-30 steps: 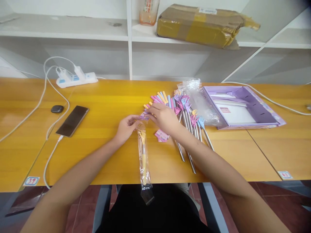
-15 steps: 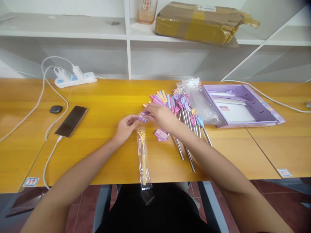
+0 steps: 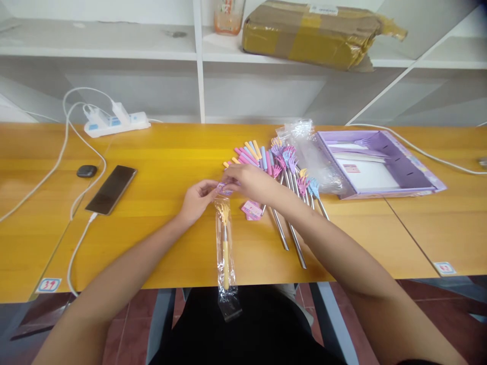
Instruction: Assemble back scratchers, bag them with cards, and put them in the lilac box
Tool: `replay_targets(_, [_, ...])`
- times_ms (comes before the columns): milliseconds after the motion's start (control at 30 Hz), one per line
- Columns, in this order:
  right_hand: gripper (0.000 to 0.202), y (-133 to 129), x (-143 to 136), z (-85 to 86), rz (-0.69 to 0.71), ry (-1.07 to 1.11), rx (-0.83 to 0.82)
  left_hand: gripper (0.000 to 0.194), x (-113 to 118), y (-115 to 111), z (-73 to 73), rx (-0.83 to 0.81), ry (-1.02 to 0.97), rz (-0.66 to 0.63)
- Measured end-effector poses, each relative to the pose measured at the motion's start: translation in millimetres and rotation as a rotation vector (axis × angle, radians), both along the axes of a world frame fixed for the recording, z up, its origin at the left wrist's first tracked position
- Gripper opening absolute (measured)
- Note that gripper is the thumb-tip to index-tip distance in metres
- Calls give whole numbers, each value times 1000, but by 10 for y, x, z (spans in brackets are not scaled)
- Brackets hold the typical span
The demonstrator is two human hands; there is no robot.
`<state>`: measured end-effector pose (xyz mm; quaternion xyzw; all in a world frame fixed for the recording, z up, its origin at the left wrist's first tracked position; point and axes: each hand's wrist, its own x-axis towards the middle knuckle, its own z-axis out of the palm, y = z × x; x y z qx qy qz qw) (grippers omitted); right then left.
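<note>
A yellow back scratcher [image 3: 225, 253] lies inside a clear plastic bag [image 3: 230, 307], whose lower end hangs past the table's front edge. At the bag's top is a small purple-pink card [image 3: 225, 188]. My left hand [image 3: 198, 203] pinches the card's left side between thumb and fingers. From the right, my right hand [image 3: 245, 180] grips the same card, its fingertips partly hidden. Beside it lie more pink cards [image 3: 251, 210]. Several back scratchers with hand-shaped heads [image 3: 291, 162] and steel rods, plus coloured handles [image 3: 251, 152], are heaped to the right.
Clear plastic bags [image 3: 308, 157] lie behind the heap, against a purple open box [image 3: 380, 192]. On the left are a phone [image 3: 111, 190] with its cable, a small black case [image 3: 87, 171] and a power strip [image 3: 117, 124]. A taped carton [image 3: 308, 35] sits on the shelf.
Both hands stay at the card, with only a slight shift of the right fingers. The bagged back scratcher hangs in nearly the same place.
</note>
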<state>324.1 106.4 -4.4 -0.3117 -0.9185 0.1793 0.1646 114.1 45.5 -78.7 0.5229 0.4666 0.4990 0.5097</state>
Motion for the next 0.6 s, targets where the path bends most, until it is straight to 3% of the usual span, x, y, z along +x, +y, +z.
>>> replay_targets(367, [15,-19,58,139,-33,92,-154,37,9,-16,50,38,-4,9])
replay_targets(500, [13,-20,52,135,-50,124,-200,43,18,-37,50,112,-7,7])
replay_targets(600, [13,-17,47,120,-82,172,-214,42,15,-82,55,173,113,8])
